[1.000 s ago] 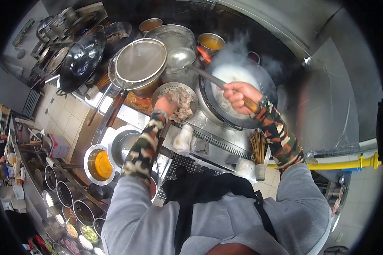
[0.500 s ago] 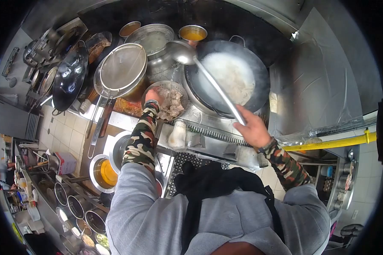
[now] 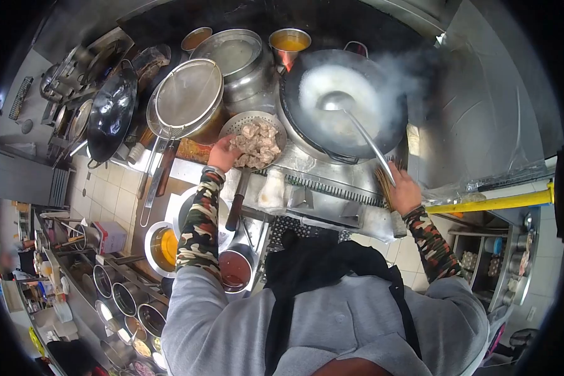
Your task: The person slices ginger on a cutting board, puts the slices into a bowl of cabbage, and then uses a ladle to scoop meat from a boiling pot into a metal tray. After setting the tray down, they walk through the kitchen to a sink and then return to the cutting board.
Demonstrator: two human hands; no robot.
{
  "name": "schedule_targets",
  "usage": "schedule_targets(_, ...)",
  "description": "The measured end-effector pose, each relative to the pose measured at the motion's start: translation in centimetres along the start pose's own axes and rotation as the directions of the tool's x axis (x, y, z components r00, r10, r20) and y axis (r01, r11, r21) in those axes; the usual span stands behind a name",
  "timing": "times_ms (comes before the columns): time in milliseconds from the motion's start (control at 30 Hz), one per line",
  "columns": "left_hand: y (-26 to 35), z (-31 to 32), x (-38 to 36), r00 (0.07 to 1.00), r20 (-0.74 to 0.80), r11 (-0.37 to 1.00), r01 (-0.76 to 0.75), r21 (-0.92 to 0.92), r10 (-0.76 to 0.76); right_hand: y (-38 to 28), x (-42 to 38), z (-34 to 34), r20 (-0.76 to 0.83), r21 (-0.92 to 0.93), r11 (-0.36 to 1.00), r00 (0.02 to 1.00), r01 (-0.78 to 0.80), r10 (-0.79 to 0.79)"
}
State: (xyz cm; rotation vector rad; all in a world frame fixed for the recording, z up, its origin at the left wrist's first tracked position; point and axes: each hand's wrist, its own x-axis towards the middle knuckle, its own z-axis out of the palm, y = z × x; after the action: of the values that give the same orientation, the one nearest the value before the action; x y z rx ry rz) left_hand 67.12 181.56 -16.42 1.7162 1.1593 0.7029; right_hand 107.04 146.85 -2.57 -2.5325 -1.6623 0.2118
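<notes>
My right hand [image 3: 406, 190] is closed round the handle of a metal ladle [image 3: 365, 135], whose bowl dips into the pale, steaming liquid [image 3: 351, 81] of a black wok [image 3: 294, 109]. At the left edge of a perforated skimmer [image 3: 271, 118], my left hand [image 3: 222, 153] is beside pieces of meat [image 3: 257, 143]. Its fingertips reach the meat's edge; whether they pinch a piece is hard to make out. The skimmer's dark handle [image 3: 237, 203] points toward me.
Behind the skimmer stand a large metal pot [image 3: 247, 88] and a small pot of orange liquid [image 3: 290, 41]. A round strainer [image 3: 188, 97] lies to the left, near an empty wok [image 3: 111, 113]. A bamboo brush [image 3: 382, 182] rests beside my right hand. Steam drifts right.
The ladle has swung from above the large pot's side into the wok's liquid. My left hand has drawn back from over the meat to its left edge. More steam rises.
</notes>
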Motion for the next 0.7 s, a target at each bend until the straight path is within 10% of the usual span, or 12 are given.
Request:
schedule_targets(67,2.5,-0.9,-2.0,0.999,0.008,0.965,-0.050,0.259,0.050,-2.6,-1.3,-0.7,-0.423,-0.262,0.935,0.842,0.240,-0.335)
schedule_targets(133,2.5,-1.5,-3.6,0.994,0.038,0.858,-0.105,0.503,0.100,-3.1,-4.9,3.2,-0.207,0.011,0.939,0.920,0.343,-0.334)
schedule_targets(200,-0.1,-2.1,-4.1,0.992,-0.021,0.960,0.123,0.251,-0.121,-3.1,-9.5,9.5,-0.124,0.308,0.777,0.833,0.549,-0.539)
schedule_targets(233,1.3,-2.7,-5.1,0.999,0.004,0.944,0.031,0.328,-0.035,-3.9,-10.9,10.4,0.357,0.468,0.850,0.827,0.243,-0.434)
schedule_targets(300,2.7,-3.2,-6.0,0.998,0.021,0.965,0.056,0.256,-0.063,-0.4,-14.1,22.4,0.277,0.458,0.783,0.770,0.421,-0.575)
schedule_targets(467,4.7,-4.3,-6.9,0.993,0.109,0.980,0.021,0.197,-0.044,-1.1,-15.6,30.2,0.345,-0.034,0.988,0.929,0.153,-0.132)
schedule_targets(533,2.7,-5.4,-6.6,0.991,0.103,0.979,0.067,0.192,-0.088,-1.1,-15.2,31.7,0.498,-0.189,0.976,0.846,-0.108,0.191)
schedule_targets(700,4.1,-7.6,-7.5,0.981,0.183,0.969,0.011,0.249,-0.058,-1.3,-15.5,34.1,0.504,-0.163,0.985,0.854,-0.055,0.131)
